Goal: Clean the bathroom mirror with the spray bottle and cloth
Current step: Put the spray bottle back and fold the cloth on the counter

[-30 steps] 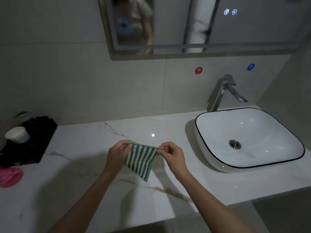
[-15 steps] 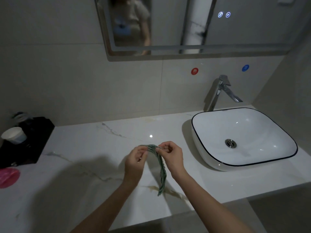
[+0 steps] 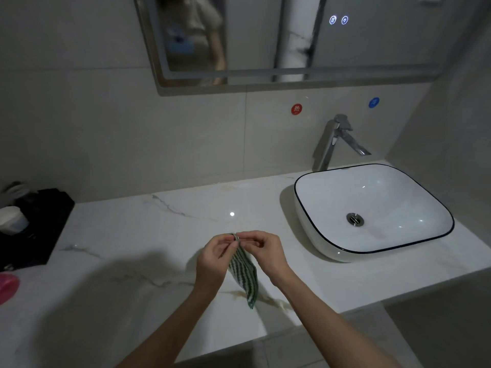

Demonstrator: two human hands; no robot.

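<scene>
A green-and-white striped cloth (image 3: 244, 274) hangs folded in half above the marble counter (image 3: 148, 235). My left hand (image 3: 215, 258) and my right hand (image 3: 263, 253) pinch its top corners together, fingertips almost touching. The lower tip of the cloth dangles just above the counter. The mirror (image 3: 358, 35) hangs on the wall above, with two lit touch icons. No spray bottle is in view.
A white basin (image 3: 318, 235) with a dark rim sits at the right, a chrome faucet (image 3: 334, 139) behind it. At the left edge stand a black tray (image 3: 45, 229), a white cup (image 3: 12, 219) and a pink object (image 3: 8, 285). Red and blue stickers mark the wall.
The cloth was held spread flat between my hands. My hands have come together, folding it in half so it hangs as a narrow strip.
</scene>
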